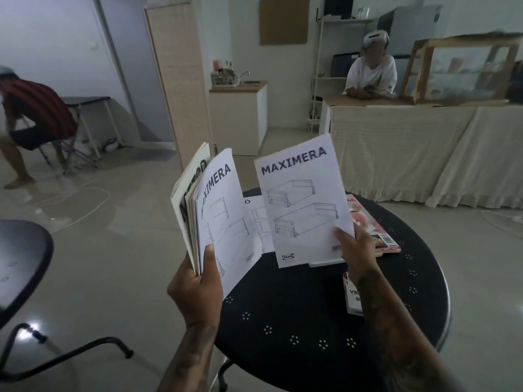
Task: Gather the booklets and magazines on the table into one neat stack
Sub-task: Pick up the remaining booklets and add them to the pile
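Left hand: the left hand (195, 281) is raised above the near left edge of the table, forearm coming up from the bottom of the view, thumb laid flat across the front cover and the other fingers wrapped behind
Left hand's hold: it clamps a bundle of booklets (198, 210) upright by the lower edge, the pages fanning open at the top
Right hand: the right hand (358, 250) reaches in over the table from the lower right, forearm slanting up, wrist slightly bent
Right hand's hold: thumb on the front, fingers behind, pinching the lower right corner of a single booklet (302, 205) that stands tilted and lifted off the table
Booklets apart: the single booklet is just beside the bundle, not touching it
Still on the table: a white leaflet (259, 219) lies flat behind the two held ones; a red magazine (376, 233) lies at the far right; another magazine (352, 295) lies partly hidden under the right forearm
Table: round and dark (297, 321), with small dot patterns
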